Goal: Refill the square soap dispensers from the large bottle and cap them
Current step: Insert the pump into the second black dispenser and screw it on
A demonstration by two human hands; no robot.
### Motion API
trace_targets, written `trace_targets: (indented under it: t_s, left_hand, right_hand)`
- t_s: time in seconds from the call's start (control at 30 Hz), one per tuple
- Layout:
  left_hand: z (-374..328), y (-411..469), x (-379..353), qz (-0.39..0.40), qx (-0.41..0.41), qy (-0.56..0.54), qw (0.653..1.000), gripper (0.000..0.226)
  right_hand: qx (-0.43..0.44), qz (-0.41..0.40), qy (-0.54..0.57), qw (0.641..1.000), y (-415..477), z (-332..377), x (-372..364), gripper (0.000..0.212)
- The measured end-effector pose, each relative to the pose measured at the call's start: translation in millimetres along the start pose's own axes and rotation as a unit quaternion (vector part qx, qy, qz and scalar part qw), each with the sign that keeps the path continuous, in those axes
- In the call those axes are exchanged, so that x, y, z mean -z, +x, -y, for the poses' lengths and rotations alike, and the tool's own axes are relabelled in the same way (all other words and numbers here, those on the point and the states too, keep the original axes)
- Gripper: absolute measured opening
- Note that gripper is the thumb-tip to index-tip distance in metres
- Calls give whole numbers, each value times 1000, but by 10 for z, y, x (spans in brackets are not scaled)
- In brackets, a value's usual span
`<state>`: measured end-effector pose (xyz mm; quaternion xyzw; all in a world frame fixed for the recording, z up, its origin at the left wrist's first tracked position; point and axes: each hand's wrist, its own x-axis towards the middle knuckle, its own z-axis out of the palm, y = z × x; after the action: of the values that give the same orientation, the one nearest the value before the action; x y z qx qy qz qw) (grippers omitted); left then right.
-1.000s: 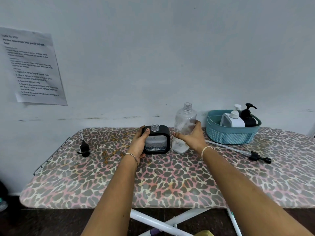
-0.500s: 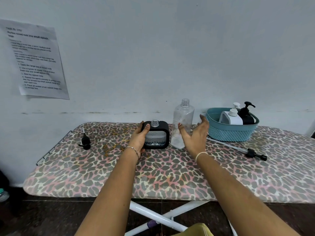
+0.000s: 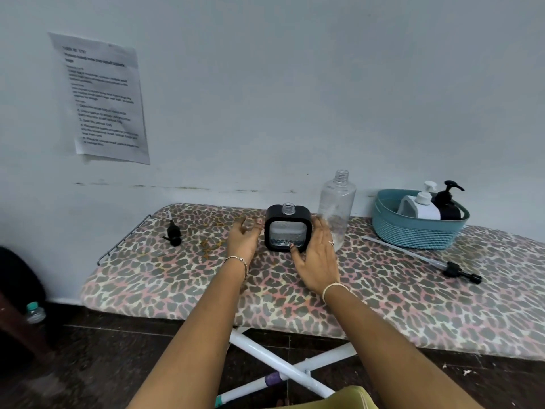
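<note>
Black-framed, the dispenser stands uncapped at the far middle of the board, open neck up, with what looks like a shallow layer of liquid at the bottom. The left grip hovers just beside its left side, fingers loosely curled and apart, holding nothing. The right grip lays straight fingers along its right side, thumb at the lower front, not clamped. The bottle, also uncapped, stands just beyond the right grip, so a careless lift of that wrist could knock it over, though it looks nearly empty. A one-sided push could tip the dispenser on the soft cover and spill it. Its likely pump lies well apart at the far left, and reaching for it may leave the dispenser unsteadied.
</note>
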<state>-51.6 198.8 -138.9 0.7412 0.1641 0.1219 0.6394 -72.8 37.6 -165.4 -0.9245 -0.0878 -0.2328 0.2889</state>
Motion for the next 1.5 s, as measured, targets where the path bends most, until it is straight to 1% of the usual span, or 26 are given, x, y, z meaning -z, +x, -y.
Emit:
trace_targets:
  t_s: [0.07,0.13,0.2,0.27,0.33,0.4,0.5,0.6,0.7,0.8,1.0,1.13,1.27,1.33,1.4,1.5]
  left_hand:
    - [55,10,176,-52,-11,54,997,53]
    - [127,49,347,-103,-30,126,986,48]
    - [177,87,519,-157,-34,202,966,43]
    - [193,112,702,-216,-23,274,937,43]
    - [193,149,862,-243,-9,333,911,46]
    - [232,239,978,-235,-2,374,897,54]
    - [283,394,1089,-186,24,414,891,63]
    - [282,486,1106,-137,58,449,881,56]
    - [276,533,1100,-97,80,489,863,52]
    - [273,569,1106,-107,64,511,850,50]
    - [286,606,1075,-125,-27,523,843,42]
    - [297,594,1024,-132,-50,510,848,35]
    - [309,570,979,-139,-63,469,870,32]
    - [294,546,941,-142,-72,430,889,30]
    - [251,534,891,-137,-90,369,915,29]
    - [89,522,795,-100,-129,246,955,29]
  right_hand:
    - [-14,13,20,1000,15,39,-63,84]
    - [-30,20,46,998,35,82,-130,89]
    - [-49,15,68,996,62,134,-203,95]
    - [-76,-1,82,994,100,193,-283,101]
    - [-102,-23,91,990,132,237,-356,106]
    - [-115,-39,98,988,145,269,-416,110]
    - [-118,-63,102,986,150,292,-510,113]
    - [-111,-89,104,984,162,279,-559,110]
    - [-103,-99,104,984,169,258,-582,106]
    - [-100,-104,97,985,165,252,-591,103]
    - [-94,-108,107,984,173,238,-597,101]
    - [-94,-115,115,982,175,226,-596,99]
    - [-94,-117,121,981,170,220,-600,100]
    - [-96,-116,123,981,169,222,-596,100]
    - [-99,-115,125,980,167,225,-594,100]
    - [-105,-113,126,980,157,232,-590,100]
